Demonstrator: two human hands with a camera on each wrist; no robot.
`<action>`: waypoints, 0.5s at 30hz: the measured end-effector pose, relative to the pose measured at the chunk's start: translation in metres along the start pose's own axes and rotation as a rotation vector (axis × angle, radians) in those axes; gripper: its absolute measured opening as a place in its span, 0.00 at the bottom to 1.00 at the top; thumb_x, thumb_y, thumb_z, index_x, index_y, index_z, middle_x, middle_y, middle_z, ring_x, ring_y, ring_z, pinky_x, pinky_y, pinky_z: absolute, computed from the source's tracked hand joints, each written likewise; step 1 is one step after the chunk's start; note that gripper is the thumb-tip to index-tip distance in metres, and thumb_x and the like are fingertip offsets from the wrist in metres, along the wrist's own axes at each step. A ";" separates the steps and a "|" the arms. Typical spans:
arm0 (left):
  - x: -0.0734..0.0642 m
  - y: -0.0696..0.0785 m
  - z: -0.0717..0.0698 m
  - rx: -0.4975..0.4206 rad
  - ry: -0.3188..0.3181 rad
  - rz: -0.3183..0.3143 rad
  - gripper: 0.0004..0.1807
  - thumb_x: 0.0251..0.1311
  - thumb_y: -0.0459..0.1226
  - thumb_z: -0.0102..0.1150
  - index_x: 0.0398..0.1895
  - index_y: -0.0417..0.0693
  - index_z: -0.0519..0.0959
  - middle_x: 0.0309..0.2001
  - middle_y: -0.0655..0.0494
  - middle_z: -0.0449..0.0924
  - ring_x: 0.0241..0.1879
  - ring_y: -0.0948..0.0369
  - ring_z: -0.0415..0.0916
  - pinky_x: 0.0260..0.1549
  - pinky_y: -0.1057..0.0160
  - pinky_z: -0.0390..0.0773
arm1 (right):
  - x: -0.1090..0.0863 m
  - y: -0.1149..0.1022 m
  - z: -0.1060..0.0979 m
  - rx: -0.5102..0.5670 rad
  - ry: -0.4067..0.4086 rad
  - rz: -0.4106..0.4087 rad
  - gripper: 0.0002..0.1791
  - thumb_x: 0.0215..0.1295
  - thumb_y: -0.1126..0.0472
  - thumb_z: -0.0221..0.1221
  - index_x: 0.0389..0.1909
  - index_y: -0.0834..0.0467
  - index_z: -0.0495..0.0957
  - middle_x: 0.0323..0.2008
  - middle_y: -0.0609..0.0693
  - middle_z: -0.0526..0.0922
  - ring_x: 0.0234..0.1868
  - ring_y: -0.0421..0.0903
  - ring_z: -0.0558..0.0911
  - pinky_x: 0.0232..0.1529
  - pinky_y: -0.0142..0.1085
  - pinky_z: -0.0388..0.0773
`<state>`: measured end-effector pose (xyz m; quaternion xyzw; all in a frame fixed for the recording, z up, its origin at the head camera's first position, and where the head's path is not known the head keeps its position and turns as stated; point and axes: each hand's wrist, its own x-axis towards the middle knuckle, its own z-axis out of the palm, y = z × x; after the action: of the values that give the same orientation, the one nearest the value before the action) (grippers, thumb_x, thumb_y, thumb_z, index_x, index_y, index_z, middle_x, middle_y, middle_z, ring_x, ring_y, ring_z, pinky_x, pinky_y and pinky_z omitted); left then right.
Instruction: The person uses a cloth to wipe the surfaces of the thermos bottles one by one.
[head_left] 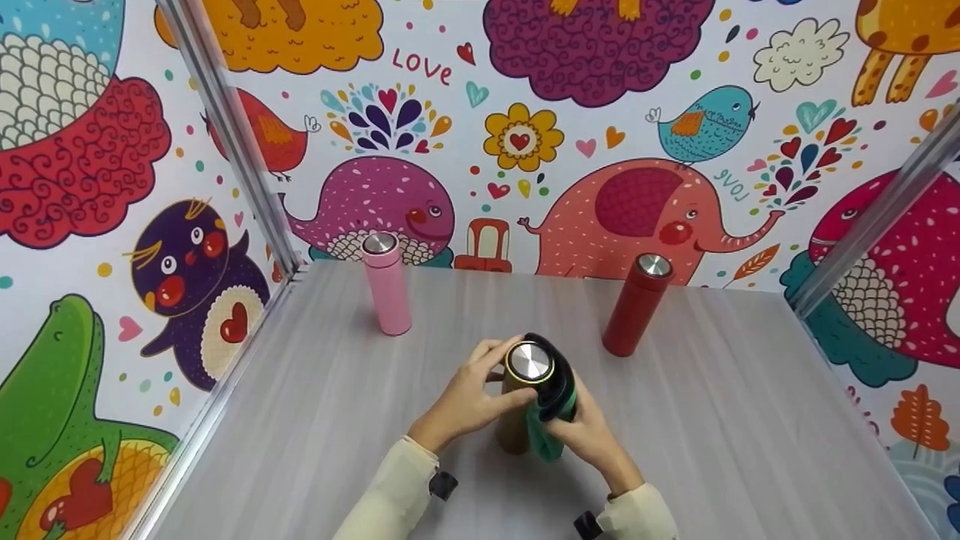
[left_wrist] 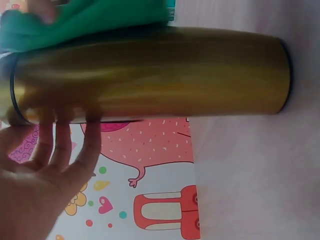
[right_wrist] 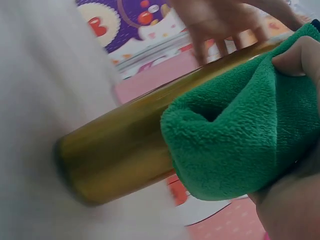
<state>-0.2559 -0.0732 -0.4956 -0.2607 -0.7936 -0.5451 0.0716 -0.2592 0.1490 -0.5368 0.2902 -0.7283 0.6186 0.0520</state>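
A gold vacuum flask (head_left: 513, 436) with a silver-topped lid (head_left: 531, 361) is upright in front of the person, between both hands. My left hand (head_left: 469, 397) holds it near the top, thumb on the near side and fingertips on the body (left_wrist: 175, 75). A plush green cloth (right_wrist: 230, 150) with a dark side lies against the flask's right side. My right hand (head_left: 589, 431) grips this cloth, with the thumb pressing into it, and holds it to the upper body. Whether the base touches the table cannot be told.
A pink flask (head_left: 388, 296) stands at the back left of the grey table (head_left: 315, 405). Toward the back right stands a red flask (head_left: 634, 311). Cartoon-printed walls with metal posts (head_left: 232, 135) enclose the table's back and sides.
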 end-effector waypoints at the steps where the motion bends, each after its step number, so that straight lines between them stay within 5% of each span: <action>1: 0.000 0.000 0.000 -0.006 0.005 -0.006 0.42 0.60 0.53 0.69 0.76 0.60 0.63 0.60 0.60 0.70 0.60 0.63 0.71 0.54 0.62 0.78 | -0.003 0.006 0.002 0.012 -0.010 0.033 0.44 0.50 0.76 0.62 0.72 0.61 0.62 0.63 0.55 0.74 0.58 0.48 0.73 0.60 0.38 0.70; 9: -0.001 -0.001 -0.006 -0.110 -0.014 -0.015 0.37 0.63 0.47 0.68 0.73 0.58 0.64 0.66 0.59 0.71 0.65 0.60 0.70 0.58 0.60 0.75 | -0.023 0.042 0.011 0.002 -0.053 0.288 0.50 0.54 0.70 0.66 0.77 0.64 0.52 0.69 0.62 0.66 0.62 0.54 0.67 0.65 0.51 0.62; 15: 0.001 0.000 0.004 -0.080 0.017 -0.036 0.41 0.60 0.50 0.70 0.74 0.57 0.61 0.67 0.60 0.70 0.66 0.61 0.68 0.60 0.58 0.72 | -0.025 0.045 0.011 -0.001 -0.046 0.306 0.47 0.55 0.69 0.67 0.76 0.63 0.55 0.66 0.60 0.69 0.61 0.54 0.68 0.64 0.49 0.63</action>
<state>-0.2561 -0.0689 -0.4963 -0.2444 -0.7751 -0.5797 0.0579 -0.2577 0.1504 -0.5893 0.1897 -0.7654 0.6121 -0.0594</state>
